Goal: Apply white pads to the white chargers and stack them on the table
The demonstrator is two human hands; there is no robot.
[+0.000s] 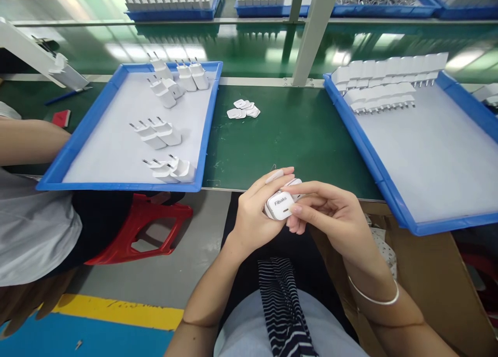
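Note:
My left hand point(252, 211) is closed around a white plug charger point(278, 205), whose front face reads "Fibaks" and has a small port slot. A second white piece point(296, 182) shows just behind it, partly covered by fingers. The right hand point(327, 206) is closed too, its thumb and index finger pinching the right edge of the charger's face. Beyond both hands, a small pile of flat white caps point(244, 109) lies on the green table point(268, 144). The charger's prongs are hidden in my grip.
At left, a blue tray point(206, 128) holds several chargers point(155, 134), prongs up. At right, another blue tray point(389, 191) carries rows of chargers point(389, 69). A metal post point(313, 35) rises behind. A co-worker's arm point(31, 141) and a red stool point(155, 227) are at left.

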